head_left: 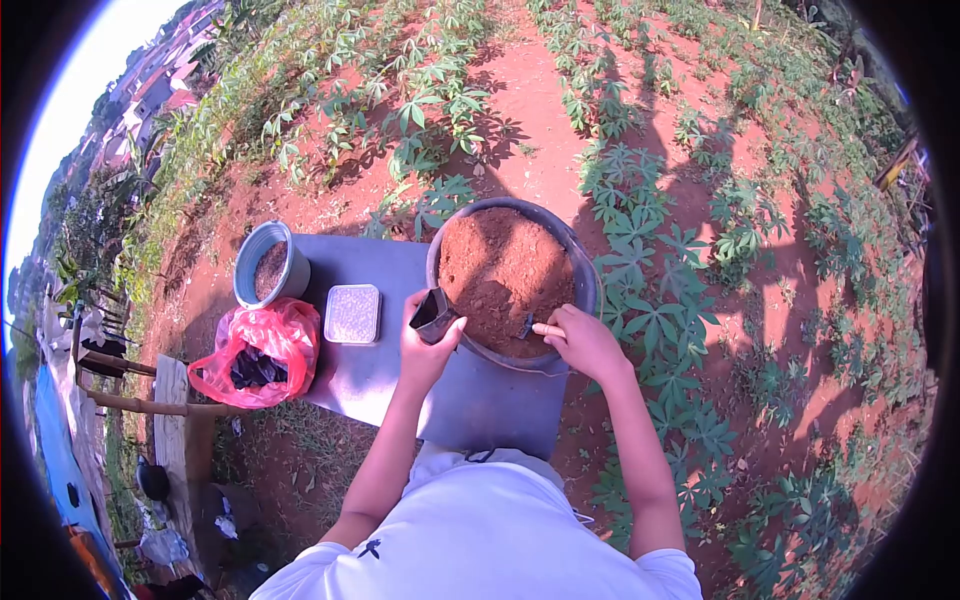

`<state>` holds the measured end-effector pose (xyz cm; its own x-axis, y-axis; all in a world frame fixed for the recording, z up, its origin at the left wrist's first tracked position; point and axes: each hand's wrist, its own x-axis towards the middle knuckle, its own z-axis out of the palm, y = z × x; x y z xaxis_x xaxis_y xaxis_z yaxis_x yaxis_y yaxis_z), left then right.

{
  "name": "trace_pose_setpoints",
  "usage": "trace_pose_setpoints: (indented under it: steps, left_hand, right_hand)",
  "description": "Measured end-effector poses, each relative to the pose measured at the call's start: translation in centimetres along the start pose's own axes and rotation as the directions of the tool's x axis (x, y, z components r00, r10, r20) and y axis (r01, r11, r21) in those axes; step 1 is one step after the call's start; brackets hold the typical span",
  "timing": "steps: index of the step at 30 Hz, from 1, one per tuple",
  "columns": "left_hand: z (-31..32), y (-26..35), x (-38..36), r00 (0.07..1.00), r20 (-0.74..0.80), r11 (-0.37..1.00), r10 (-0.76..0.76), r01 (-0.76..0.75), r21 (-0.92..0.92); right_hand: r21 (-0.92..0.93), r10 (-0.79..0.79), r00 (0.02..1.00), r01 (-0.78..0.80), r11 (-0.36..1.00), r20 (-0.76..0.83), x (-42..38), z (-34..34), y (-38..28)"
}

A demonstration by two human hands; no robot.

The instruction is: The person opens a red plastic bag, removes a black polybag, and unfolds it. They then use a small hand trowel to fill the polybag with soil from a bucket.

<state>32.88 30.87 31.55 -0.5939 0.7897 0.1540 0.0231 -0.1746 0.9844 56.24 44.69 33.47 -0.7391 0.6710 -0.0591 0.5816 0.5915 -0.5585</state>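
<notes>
My left hand is wrapped round a small black bag, its open mouth facing up, beside the near left rim of a large round tub. Reddish-brown soil fills much of the tub. Over the tub's near right edge, my right hand grips the light handle of a small trowel, whose dark blade touches the soil.
On the grey table stand a clear container of pale grains, a blue-grey pot of brown material, and a red plastic bag with black material inside. Leafy plants grow beyond and to the right. Wooden posts stand left.
</notes>
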Motion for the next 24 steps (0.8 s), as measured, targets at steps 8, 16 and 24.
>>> trace_pose_setpoints:
  steps: [8, 16, 24]
  left_hand:
    - [-1.0, -0.5, -1.4, 0.995, 0.073, 0.987, -0.063, 0.051, 0.151]
    - [-1.2, -1.5, -0.8, 0.992, 0.125, 0.979, 0.016, -0.041, 0.199]
    - [-1.2, -0.7, 0.3, 0.977, 0.212, 0.990, 0.031, -0.059, 0.124]
  right_hand:
    - [0.019, -0.023, 1.000, 0.023, 1.000, -0.016, -1.7, -0.9, -0.1]
    - [0.086, -0.018, 0.999, 0.022, 0.996, -0.051, -2.5, -0.6, -0.9]
    - [0.280, 0.079, 0.989, -0.041, 0.959, -0.124, -4.7, 0.6, -1.9]
